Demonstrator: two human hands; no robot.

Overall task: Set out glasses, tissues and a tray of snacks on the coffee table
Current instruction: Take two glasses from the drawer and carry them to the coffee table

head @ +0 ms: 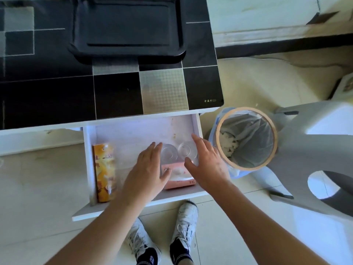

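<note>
While both hands reach down into the open drawer (91, 150) under the coffee table (57, 96), the step in hand looks like gathering the two clear glasses (176, 153) that stand side by side near the drawer's right wall. The left hand (148, 173) is spread wide, fingers just beside the left glass, its thumb lying over the pink tissue pack (180, 180); the right hand (207, 163) is likewise spread and holds nothing, fingertips beyond the right glass and thumb close to its near side. Neither hand appears to grip anything yet. To do this well, each hand should probably close around one glass low on its wall, not at the rim, and lift straight up so the pair do not knock together or catch the table edge overhead. The tissue pack sits just in front of the glasses and an orange snack packet (104, 173) lies along the left wall; both wait. On the tabletop the black tray (80, 41) stands bare, a likely home for the snacks.
</note>
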